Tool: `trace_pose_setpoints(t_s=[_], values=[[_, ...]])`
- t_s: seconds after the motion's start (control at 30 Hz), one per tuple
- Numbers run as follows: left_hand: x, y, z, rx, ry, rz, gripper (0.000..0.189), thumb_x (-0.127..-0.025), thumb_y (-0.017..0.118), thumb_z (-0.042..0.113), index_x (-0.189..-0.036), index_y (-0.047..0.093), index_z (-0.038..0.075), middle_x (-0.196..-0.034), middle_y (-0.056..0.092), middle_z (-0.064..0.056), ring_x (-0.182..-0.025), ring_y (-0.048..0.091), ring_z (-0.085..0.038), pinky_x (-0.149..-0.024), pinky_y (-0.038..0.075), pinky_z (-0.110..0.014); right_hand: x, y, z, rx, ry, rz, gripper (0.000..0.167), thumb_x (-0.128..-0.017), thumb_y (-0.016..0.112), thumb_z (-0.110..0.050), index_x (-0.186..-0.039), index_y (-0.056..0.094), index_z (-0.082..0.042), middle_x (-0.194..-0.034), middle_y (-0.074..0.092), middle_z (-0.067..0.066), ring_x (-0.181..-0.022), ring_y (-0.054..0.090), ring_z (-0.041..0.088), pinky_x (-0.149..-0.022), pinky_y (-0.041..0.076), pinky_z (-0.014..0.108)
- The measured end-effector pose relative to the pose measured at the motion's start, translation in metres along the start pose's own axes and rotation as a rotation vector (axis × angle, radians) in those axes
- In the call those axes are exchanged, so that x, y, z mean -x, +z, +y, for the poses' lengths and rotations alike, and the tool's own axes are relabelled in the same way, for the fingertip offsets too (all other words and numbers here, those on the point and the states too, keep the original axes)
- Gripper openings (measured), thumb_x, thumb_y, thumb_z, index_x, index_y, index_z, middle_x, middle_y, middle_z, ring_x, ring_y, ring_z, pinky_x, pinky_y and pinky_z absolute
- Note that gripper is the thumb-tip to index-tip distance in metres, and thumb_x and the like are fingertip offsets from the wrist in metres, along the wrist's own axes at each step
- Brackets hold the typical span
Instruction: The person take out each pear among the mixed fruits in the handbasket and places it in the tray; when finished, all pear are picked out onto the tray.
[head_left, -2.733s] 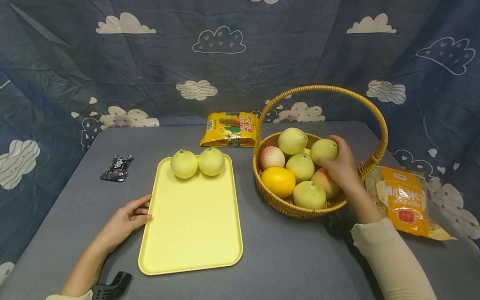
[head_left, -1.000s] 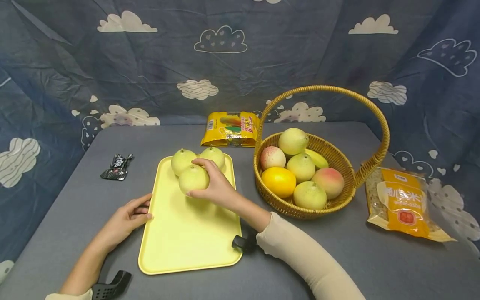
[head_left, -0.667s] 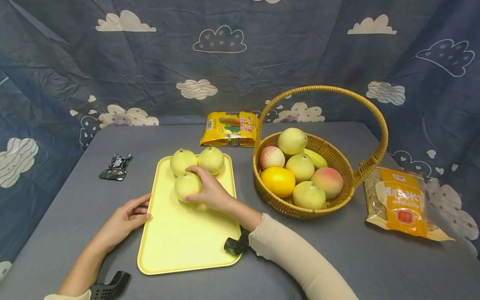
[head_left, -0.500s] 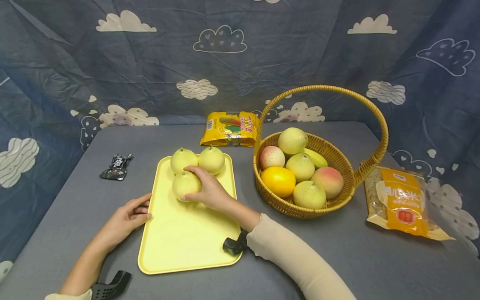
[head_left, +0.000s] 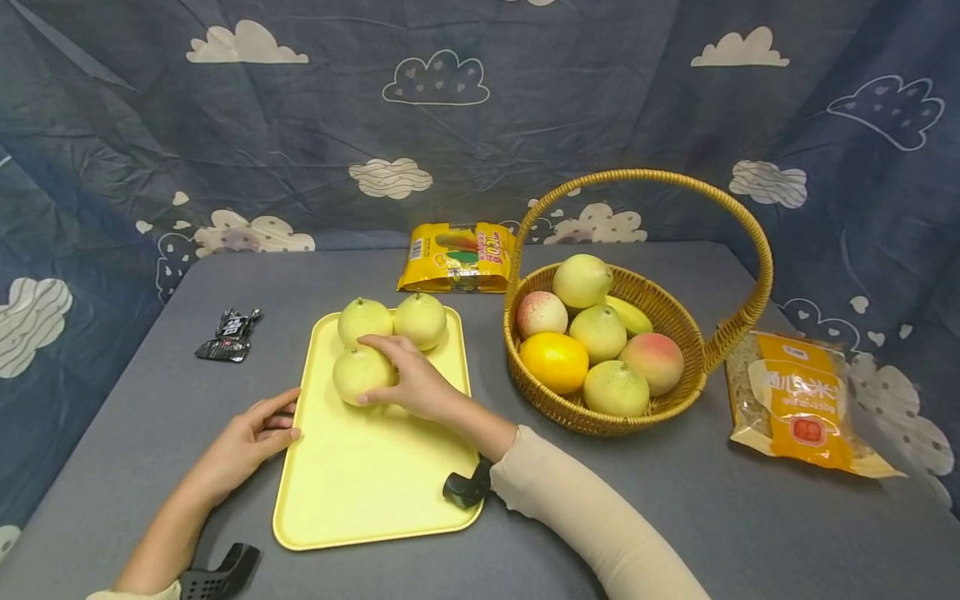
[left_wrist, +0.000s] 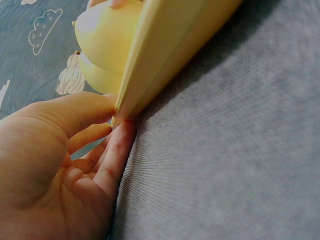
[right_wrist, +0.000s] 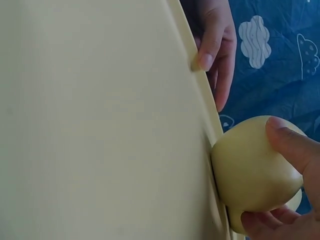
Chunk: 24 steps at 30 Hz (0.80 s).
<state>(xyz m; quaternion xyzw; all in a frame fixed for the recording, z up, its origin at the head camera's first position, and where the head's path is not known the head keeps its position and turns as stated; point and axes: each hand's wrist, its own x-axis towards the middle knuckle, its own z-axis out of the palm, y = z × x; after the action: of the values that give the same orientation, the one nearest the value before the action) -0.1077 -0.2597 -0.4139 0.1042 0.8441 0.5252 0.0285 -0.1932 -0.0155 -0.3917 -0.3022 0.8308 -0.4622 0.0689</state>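
My right hand grips a round yellow-green pear over the yellow tray. In the right wrist view, thumb and fingers lie on opposite sides of this pear, which sits at the tray's surface. Behind it, a left pear and a right pear stand side by side at the tray's far end. My left hand pinches the tray's left rim. The left wrist view has the thumb on the rim and fingers below it.
A wicker basket with a tall handle stands to the right, holding several pears, peaches, an orange-yellow fruit and a banana-like yellow fruit. A yellow packet lies behind the tray. A grain bag lies far right, a black wrapper left.
My right hand has carried a pear from the basket to the tray, then shifted it slightly left. The left hand has stayed on the tray's rim.
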Motion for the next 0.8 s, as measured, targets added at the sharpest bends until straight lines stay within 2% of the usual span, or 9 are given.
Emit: trace_pose_setpoints(t_s=[0.1, 0.23, 0.33, 0.47, 0.63, 0.67, 0.8], values=[[0.0, 0.0, 0.0, 0.004, 0.004, 0.001, 0.055, -0.086, 0.06, 0.005, -0.134, 0.035, -0.008, -0.113, 0.044, -0.021, -0.09, 0.048, -0.002, -0.074, 0.043, -0.012, 0.0, -0.002, -0.001, -0.008, 0.022, -0.016, 0.076, -0.072, 0.076, -0.028, -0.137, 0.037, -0.021, -0.127, 0.036, 0.006, -0.112, 0.039, 0.014, -0.095, 0.033, 0.028], [0.0, 0.0, -0.002, 0.004, 0.007, -0.002, 0.055, -0.086, 0.059, 0.004, -0.133, 0.035, -0.008, -0.113, 0.044, -0.02, -0.09, 0.048, -0.003, -0.074, 0.043, -0.013, 0.004, -0.013, -0.008, -0.086, 0.035, -0.029, 0.074, -0.077, 0.072, -0.029, -0.138, 0.032, -0.018, -0.13, 0.035, 0.009, -0.115, 0.04, 0.02, -0.094, 0.036, 0.031], [0.0, 0.0, -0.003, -0.001, 0.007, -0.001, 0.055, -0.086, 0.059, 0.005, -0.133, 0.035, -0.008, -0.112, 0.044, -0.02, -0.09, 0.048, -0.003, -0.074, 0.043, -0.013, 0.011, -0.028, -0.017, -0.134, -0.023, -0.023, 0.068, -0.082, 0.068, -0.025, -0.137, 0.031, -0.013, -0.132, 0.035, 0.011, -0.117, 0.039, 0.025, -0.096, 0.035, 0.034], [-0.001, 0.0, -0.005, -0.008, 0.004, 0.002, 0.055, -0.086, 0.06, 0.005, -0.133, 0.036, -0.007, -0.113, 0.045, -0.02, -0.09, 0.048, -0.002, -0.074, 0.043, -0.013, 0.028, -0.054, -0.032, -0.101, -0.134, -0.007, 0.062, -0.084, 0.065, -0.021, -0.135, 0.033, -0.007, -0.132, 0.038, 0.01, -0.116, 0.041, 0.024, -0.097, 0.033, 0.035], [0.0, 0.0, -0.003, -0.003, 0.001, 0.007, 0.055, -0.086, 0.06, 0.005, -0.134, 0.036, -0.007, -0.113, 0.044, -0.02, -0.09, 0.048, -0.002, -0.074, 0.043, -0.013, 0.053, -0.086, -0.034, -0.088, -0.218, 0.054, 0.06, -0.083, 0.066, -0.015, -0.133, 0.036, -0.005, -0.129, 0.041, 0.007, -0.114, 0.043, 0.019, -0.097, 0.033, 0.03], [0.0, 0.0, -0.002, -0.002, 0.001, 0.007, 0.055, -0.086, 0.06, 0.005, -0.133, 0.036, -0.007, -0.113, 0.045, -0.02, -0.09, 0.048, -0.003, -0.074, 0.043, -0.013, 0.057, -0.092, -0.029, -0.078, -0.235, 0.075, 0.06, -0.082, 0.067, -0.016, -0.133, 0.036, -0.005, -0.129, 0.042, 0.006, -0.114, 0.043, 0.017, -0.097, 0.033, 0.028], [0.0, 0.0, -0.001, 0.001, 0.004, 0.001, 0.055, -0.086, 0.06, 0.006, -0.134, 0.035, -0.008, -0.113, 0.044, -0.021, -0.09, 0.048, -0.003, -0.074, 0.043, -0.013, 0.082, -0.119, -0.036, -0.022, -0.214, 0.16, 0.06, -0.079, 0.069, -0.006, -0.13, 0.038, 0.002, -0.127, 0.043, 0.011, -0.116, 0.042, 0.019, -0.098, 0.033, 0.034]])
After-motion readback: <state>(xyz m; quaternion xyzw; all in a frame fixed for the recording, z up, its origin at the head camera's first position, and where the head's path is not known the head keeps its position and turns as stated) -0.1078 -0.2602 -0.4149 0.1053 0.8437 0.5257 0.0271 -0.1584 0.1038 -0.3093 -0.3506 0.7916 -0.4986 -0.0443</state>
